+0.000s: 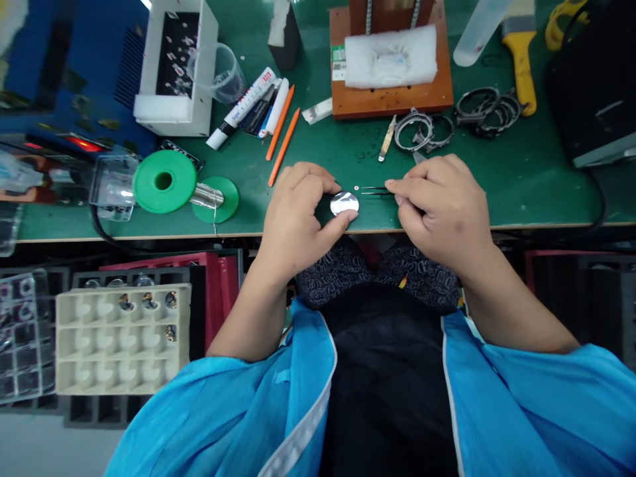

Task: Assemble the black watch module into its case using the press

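A shiny, silver, round disc (344,205) sits at the table's near edge, pinched by its rim between the thumb and fingers of the left hand (301,222); being round, it shows no long axis. The right hand (444,209) pinches slim, dark metal tweezers (376,188) between thumb and forefinger, their two prongs slightly spread with nothing visible between them. The tweezers' long axis runs sideways, tips toward the left grip, so the disc lies straight off those tips, just short of touching. A tiny, whitish piece (356,188) rests between tips and disc, just past the disc's far right rim; the tips are closer to it than the left fingertips look to be. Beyond the right grip lie a silver metal ring (413,130) and a small, narrow, cream-coloured tool (387,139); beyond the left grip, two slender orange sticks (281,146); farther left of it, a green plastic spool (163,159) wound with silvery wire. The disc's underside, the tweezers' rear end and most of a grey, pointed piece (419,158) behind the right hand are hidden; the whitish piece is too small to identify, and the bulky black object (591,86) far right is cut off.
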### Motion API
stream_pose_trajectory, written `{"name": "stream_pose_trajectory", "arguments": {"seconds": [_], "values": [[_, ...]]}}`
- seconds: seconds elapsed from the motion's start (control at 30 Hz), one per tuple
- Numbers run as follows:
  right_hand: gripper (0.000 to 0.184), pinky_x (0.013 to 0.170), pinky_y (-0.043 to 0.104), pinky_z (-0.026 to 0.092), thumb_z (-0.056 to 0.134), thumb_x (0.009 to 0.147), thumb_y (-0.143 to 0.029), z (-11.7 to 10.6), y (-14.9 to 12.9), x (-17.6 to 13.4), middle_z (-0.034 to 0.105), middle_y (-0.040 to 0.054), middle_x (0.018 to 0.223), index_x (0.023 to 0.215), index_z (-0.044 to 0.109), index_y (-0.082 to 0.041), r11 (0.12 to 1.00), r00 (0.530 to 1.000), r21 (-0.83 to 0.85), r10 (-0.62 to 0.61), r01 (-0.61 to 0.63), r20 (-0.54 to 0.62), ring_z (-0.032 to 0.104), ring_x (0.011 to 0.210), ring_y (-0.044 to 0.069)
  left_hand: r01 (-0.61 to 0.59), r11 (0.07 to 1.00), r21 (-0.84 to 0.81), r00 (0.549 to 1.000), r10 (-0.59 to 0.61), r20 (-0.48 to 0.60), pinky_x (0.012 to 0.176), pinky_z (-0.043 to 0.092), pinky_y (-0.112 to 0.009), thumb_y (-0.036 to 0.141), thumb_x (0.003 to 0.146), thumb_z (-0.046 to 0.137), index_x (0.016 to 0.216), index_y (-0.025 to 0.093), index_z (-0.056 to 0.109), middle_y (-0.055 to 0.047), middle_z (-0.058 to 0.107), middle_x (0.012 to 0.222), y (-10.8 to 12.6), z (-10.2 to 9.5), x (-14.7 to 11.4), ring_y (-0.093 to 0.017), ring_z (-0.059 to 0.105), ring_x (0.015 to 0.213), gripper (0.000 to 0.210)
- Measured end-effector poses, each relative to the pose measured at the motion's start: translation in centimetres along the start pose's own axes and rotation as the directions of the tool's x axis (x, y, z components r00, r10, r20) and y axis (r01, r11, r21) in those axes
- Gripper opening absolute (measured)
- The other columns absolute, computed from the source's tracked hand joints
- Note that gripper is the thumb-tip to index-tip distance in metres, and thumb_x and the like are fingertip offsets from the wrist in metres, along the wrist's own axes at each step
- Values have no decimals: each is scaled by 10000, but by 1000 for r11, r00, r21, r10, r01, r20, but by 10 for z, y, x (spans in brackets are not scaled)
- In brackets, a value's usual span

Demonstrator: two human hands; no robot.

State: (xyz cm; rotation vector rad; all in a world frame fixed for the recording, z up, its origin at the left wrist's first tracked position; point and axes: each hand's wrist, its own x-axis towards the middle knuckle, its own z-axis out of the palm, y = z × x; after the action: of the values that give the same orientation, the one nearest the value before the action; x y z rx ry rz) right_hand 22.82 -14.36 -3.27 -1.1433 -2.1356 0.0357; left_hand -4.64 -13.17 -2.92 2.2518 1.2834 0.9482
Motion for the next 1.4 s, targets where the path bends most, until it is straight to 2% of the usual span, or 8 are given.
{"name": "stream_pose_trajectory", "arguments": {"seconds": [0.23,0.43,0.57,0.67,0.8,0.97,1.13,1.4], "values": [[295,867,469,523,598,1129,-180,2,0,3,788,125,1087,1214,880,-179,999,999,-6,41,-41,-15,681,1009,313,87,966,-242,996,-88,5,708,559,-281,201,921,822,1144,246,654,13,704,953,-3,-3,9,-142,652,786,283],[303,830,477,473,602,1100,-168,1,-2,18,798,151,1149,1237,872,-180,991,974,-118,81,-57,210,673,1062,363,25,906,-423,999,-32,-10,792,630,-308,537,982,918,1155,242,752,-30,753,1003,2,-4,68,-170,722,879,381],[293,946,495,554,601,1091,-198,-9,12,39,811,167,1167,1235,850,-141,995,992,68,69,-76,105,721,1071,339,36,789,-613,999,-37,11,763,631,-303,584,875,1007,1003,238,716,-13,750,958,10,-1,117,-165,728,852,470],[262,878,422,579,655,1030,-214,-20,26,63,826,100,1076,1221,832,-179,927,977,319,214,-197,-19,736,951,267,149,685,-713,988,-132,80,669,591,-264,435,844,1035,942,230,666,4,725,878,21,3,142,-156,737,789,434],[191,729,342,514,750,968,-297,-35,44,106,822,35,958,1120,830,-213,779,934,534,354,-329,59,697,815,212,204,563,-801,972,-211,99,686,598,-234,268,819,1028,917,214,648,17,721,856,34,9,164,-142,768,803,396],[93,701,339,444,735,890,-302,-36,66,146,772,11,838,901,769,-216,814,961,514,262,-271,91,631,762,195,152,537,-830,975,-217,38,745,611,-241,355,758,1080,891,206,680,37,716,814,25,17,173,-99,683,725,448],[144,630,324,360,721,888,-357,-21,72,146,644,-21,724,840,712,-221,826,974,520,215,-217,64,494,650,154,167,525,-835,961,-277,18,716,577,-231,477,758,1082,903,208,716,22,735,794,8,26,161,-106,686,729,478],[210,709,334,456,798,909,-424,-7,79,131,732,7,834,907,746,-220,682,938,649,298,-338,176,611,755,182,270,446,-853,940,-315,133,623,551,-190,446,783,1059,901,199,712,17,737,747,8,31,155,-94,693,678,442]]}}
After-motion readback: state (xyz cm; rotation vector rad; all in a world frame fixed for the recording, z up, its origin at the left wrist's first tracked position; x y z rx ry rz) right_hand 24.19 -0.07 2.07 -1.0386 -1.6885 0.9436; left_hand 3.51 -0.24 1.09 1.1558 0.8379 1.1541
